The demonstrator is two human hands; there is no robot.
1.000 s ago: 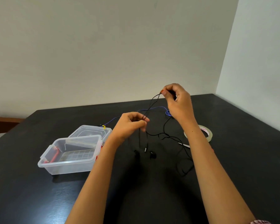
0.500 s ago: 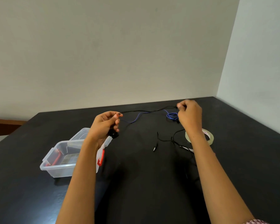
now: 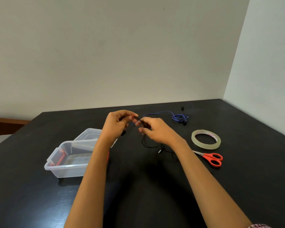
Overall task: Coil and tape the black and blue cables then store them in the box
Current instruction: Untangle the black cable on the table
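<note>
My left hand (image 3: 117,124) and my right hand (image 3: 155,130) meet above the middle of the black table, both pinching a small loop of the black cable (image 3: 145,143). The rest of that cable trails down onto the table below my right wrist, ending in a plug. The blue cable (image 3: 179,117) lies loosely bunched at the back right, with a strand running left towards my hands. The clear plastic box (image 3: 67,168) stands open at the left, partly behind my left forearm. A roll of clear tape (image 3: 206,141) lies flat at the right.
Red-handled scissors (image 3: 212,158) lie just in front of the tape. The box's clear lid (image 3: 89,134) rests behind the box. A small black item (image 3: 182,108) sits near the table's far edge. Walls close the table at the back and right.
My hands, held wide apart with the black cable stretched between them, have come together at the centre. The cable is now gathered into a loop between my fingers.
</note>
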